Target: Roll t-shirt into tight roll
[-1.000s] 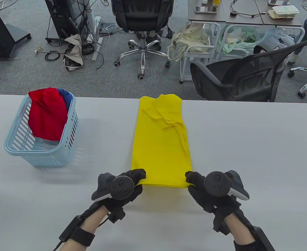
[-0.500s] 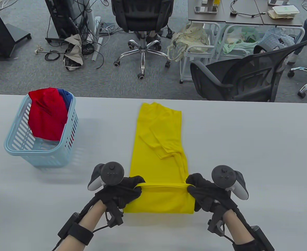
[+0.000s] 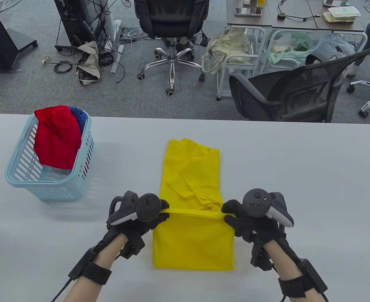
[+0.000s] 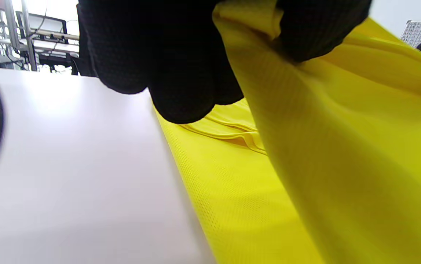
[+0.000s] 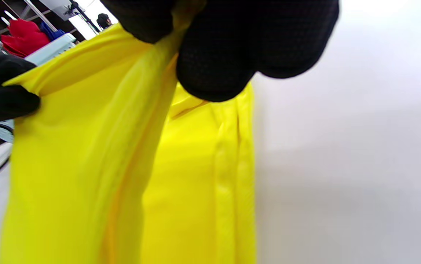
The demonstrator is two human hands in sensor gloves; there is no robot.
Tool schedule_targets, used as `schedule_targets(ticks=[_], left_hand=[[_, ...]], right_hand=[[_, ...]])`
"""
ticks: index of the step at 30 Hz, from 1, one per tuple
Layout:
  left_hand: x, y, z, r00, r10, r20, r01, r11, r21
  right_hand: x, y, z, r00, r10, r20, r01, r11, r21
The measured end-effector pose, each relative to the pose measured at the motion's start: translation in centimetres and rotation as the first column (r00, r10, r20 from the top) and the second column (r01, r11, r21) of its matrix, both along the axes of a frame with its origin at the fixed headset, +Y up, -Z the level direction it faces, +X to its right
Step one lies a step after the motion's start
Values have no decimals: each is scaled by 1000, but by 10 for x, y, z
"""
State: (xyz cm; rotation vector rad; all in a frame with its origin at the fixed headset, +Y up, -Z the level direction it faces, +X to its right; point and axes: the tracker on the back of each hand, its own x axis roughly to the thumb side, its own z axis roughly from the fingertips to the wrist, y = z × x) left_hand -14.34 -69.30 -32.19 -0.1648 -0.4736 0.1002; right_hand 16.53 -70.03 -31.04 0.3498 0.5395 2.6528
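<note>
My left hand (image 3: 140, 217) and right hand (image 3: 251, 217) each pinch one end of a raised fold across the yellow t-shirt (image 3: 192, 176), which lies folded into a narrow strip on the grey tabletop (image 3: 298, 176). The strip's long axis runs straight away from me; the fold crosses it at right angles, level between both sets of fingers (image 4: 181, 73). Nearer me, a doubled flap lies flat; beyond the fold, the wrinkled remainder stretches toward the far edge. Both hands sit equally close, so the roll, I judge, should travel away from me.
</note>
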Motion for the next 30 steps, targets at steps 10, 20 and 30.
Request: schedule_targets(ticks=[10, 20, 30], left_hand=[[32, -17, -62, 946, -323, -32, 322, 947, -17], [24, 41, -128, 896, -208, -392, 268, 958, 103], [16, -48, -37, 958, -266, 104, 284, 926, -249]], right_hand=[[-19, 0, -63, 961, 275, 21, -275, 961, 1], [-26, 51, -125, 923, 278, 264, -307, 949, 74], [-48, -24, -29, 915, 348, -202, -358, 934, -13]])
